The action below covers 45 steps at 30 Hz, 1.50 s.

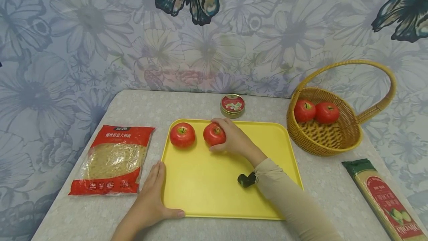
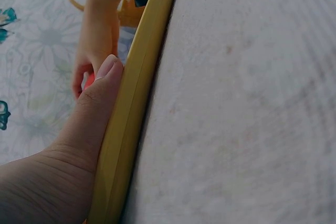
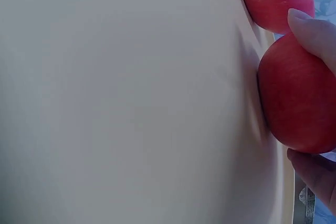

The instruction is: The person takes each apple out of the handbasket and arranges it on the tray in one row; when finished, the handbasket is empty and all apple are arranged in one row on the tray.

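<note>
My right hand (image 1: pixel 235 140) grips a red apple (image 1: pixel 213 134) near the back of the yellow tray (image 1: pixel 207 185). In the right wrist view, thumb and fingers hold this apple (image 3: pixel 296 95) from opposite sides, its underside right at the tray surface. To its left on the tray sits another red apple (image 1: pixel 182 135). My left hand (image 1: pixel 152 196) rests at the tray's front left corner, fingers straight along the left edge and thumb along the front edge. The left wrist view shows that straight thumb (image 2: pixel 92 100) against the tray's rim (image 2: pixel 128 108).
A wicker basket (image 1: pixel 326 142) holding two red apples (image 1: pixel 315 111) stands at the back right. Behind the tray is a round tin (image 1: pixel 232 105). A red pasta bag (image 1: pixel 112 161) lies on the left, a long noodle packet (image 1: pixel 384 200) on the right.
</note>
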Tool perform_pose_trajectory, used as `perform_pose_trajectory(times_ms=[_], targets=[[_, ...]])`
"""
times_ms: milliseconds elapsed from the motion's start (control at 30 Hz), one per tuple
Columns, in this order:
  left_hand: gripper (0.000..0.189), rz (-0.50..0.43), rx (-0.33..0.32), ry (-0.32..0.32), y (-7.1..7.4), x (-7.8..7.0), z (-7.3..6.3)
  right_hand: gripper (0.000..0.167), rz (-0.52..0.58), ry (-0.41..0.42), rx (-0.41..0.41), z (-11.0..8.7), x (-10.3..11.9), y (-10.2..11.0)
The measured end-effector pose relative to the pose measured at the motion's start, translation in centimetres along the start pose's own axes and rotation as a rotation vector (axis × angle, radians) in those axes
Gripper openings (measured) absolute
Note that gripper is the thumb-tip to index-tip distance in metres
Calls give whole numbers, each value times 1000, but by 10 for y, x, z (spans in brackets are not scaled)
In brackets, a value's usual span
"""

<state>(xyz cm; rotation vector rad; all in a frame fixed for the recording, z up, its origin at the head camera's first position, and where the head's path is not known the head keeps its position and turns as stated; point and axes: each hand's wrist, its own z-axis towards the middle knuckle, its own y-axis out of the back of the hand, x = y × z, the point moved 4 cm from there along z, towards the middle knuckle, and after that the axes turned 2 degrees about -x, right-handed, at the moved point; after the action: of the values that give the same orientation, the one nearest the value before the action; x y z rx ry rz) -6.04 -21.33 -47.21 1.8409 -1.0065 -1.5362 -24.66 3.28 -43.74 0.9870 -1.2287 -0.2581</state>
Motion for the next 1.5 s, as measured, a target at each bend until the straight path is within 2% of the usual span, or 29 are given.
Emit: perform_pose_trajectory(times_ms=[400, 700, 900, 1133, 1300, 1500], targets=[[161, 3, -20, -13, -1, 2, 1, 100, 8, 14, -6, -3, 2, -7], [161, 4, -26, -20, -2, 2, 2, 104, -23, 9, -14, -12, -1, 9], [161, -1, -30, -25, -3, 2, 2, 92, 33, 1, -61, -35, -3, 41], [161, -3, -23, -16, -2, 1, 0, 75, 4, 98, -201, -68, -12, 94], [161, -3, -24, -18, -3, 2, 0, 69, -65, 94, -326, -92, -39, 130], [162, 6, -6, 1, -2, 2, 1, 68, -114, 22, -450, -114, -80, 167]])
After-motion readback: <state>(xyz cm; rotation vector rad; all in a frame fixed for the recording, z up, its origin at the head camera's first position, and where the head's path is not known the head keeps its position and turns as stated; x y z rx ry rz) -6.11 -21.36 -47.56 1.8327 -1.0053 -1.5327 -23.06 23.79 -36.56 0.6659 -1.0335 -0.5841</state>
